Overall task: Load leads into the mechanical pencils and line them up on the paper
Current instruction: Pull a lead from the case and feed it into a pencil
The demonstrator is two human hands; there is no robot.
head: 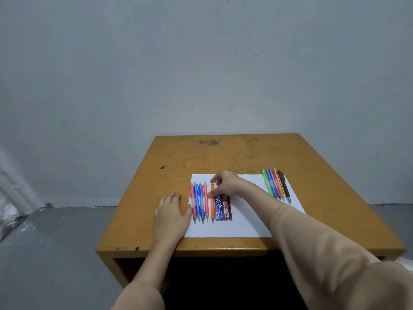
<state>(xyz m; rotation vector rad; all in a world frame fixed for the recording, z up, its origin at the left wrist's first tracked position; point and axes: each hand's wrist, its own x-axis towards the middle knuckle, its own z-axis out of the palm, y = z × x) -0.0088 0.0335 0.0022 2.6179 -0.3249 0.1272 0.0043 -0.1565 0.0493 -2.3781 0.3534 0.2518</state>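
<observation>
A white paper (245, 222) lies on the wooden table (234, 157). On its left side, several pink and blue mechanical pencils (199, 201) lie side by side. Just right of them lies an orange pencil (212, 205). My right hand (224, 183) reaches across and pinches the orange pencil's top end between thumb and fingers. Beside it lie a blue lead case (219, 208) and a dark red lead case (227, 209). My left hand (171, 213) rests flat on the table and the paper's left edge. Another group of pencils (276, 185) lies at the paper's right corner.
The table stands against a grey wall, with grey floor (55, 242) to the left. An open cavity under the tabletop's front edge looks dark. Bare wood extends behind the paper.
</observation>
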